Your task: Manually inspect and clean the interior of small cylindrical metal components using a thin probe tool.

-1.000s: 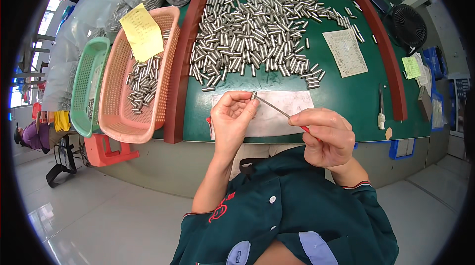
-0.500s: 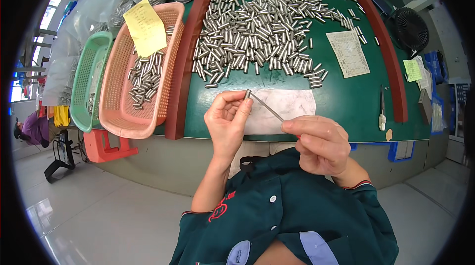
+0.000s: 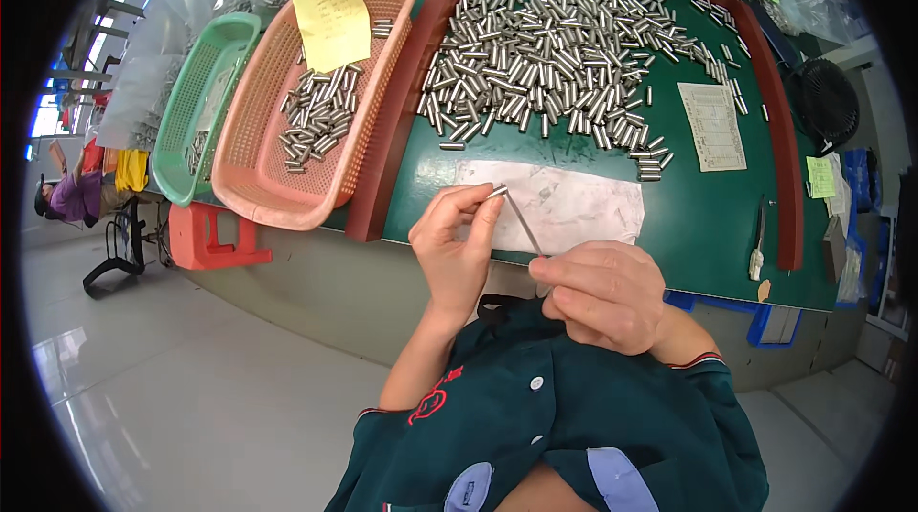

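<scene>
Between the thumb and fingertips of my left hand (image 3: 451,242) is a small shiny metal pin (image 3: 497,191), held tilted. My right hand (image 3: 610,294) grips a tool with a thin metal shaft (image 3: 523,223); its handle is mostly hidden in my fist. The shaft's tip meets the end of the pin or lies right beside it; I cannot tell whether it goes inside. Both hands are over the near edge of a green table (image 3: 703,254), by a smudged white sheet (image 3: 598,201). Beyond the sheet lies a wide heap of similar metal pins (image 3: 545,58).
A red-brown rail (image 3: 382,168) borders the table. Left of it stand a pink basket (image 3: 253,189) holding pins and a yellow note, and a green basket (image 3: 172,153). To the right are a printed card (image 3: 712,130), a thin tool (image 3: 757,249) and a black fan (image 3: 824,101).
The whole view has shifted, so the table and baskets sit differently in it. The shaft stands steeper, and my right hand has come closer to my left. Both grips stay the same.
</scene>
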`<state>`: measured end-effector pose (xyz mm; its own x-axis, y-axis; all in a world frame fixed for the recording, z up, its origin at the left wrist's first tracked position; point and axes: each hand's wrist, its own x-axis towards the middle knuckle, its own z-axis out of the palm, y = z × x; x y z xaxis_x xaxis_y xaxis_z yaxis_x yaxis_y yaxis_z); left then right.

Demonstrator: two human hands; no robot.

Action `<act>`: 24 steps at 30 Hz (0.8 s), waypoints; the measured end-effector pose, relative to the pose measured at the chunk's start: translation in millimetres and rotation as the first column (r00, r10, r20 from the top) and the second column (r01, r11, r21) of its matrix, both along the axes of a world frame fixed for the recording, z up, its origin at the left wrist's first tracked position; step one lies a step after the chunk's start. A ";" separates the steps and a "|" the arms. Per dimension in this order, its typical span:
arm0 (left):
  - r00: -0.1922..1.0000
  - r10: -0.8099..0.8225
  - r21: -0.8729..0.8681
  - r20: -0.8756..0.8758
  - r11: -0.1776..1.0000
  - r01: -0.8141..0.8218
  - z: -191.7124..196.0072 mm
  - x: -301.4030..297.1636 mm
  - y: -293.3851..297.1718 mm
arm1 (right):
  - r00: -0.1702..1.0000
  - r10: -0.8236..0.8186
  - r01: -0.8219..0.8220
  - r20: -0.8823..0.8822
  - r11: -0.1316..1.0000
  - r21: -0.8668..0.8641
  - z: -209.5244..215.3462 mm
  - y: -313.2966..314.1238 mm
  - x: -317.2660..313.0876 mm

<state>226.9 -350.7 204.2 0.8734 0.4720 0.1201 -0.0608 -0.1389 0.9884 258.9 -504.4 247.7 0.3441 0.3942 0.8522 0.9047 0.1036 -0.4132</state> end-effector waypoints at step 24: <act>0.964 -0.264 -0.666 -0.045 0.726 0.168 -1.6 8.8 17.8 | 0.996 -0.083 0.084 -0.046 0.996 0.019 2.8 -10.4 8.5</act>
<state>235.7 -332.9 202.6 0.9459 0.1885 -0.2640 0.1239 0.5422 0.8310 267.5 -514.8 250.5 0.4129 0.3452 0.8428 0.8912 0.0374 -0.4520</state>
